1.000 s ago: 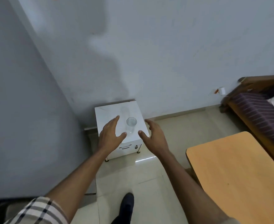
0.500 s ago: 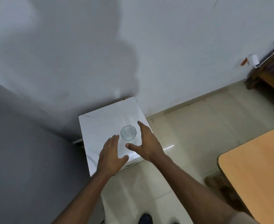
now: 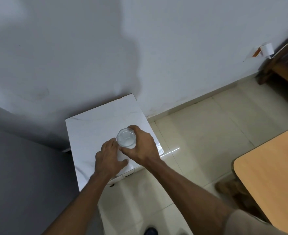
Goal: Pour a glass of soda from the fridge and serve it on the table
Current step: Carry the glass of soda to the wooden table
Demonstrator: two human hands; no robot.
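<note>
Faceted clear glass [image 3: 126, 137], right hand [image 3: 140, 145] gripping, marbled white cabinet [image 3: 95, 128]

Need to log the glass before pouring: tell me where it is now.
In the head view the glass is on the white cabinet against the wall, left of centre; the right hand grips it and the left hand lies just beside it.

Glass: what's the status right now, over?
Right hand grips glass. Left hand open beside it. Glass upright, looks empty, over white cabinet. Nothing in the way.
</note>
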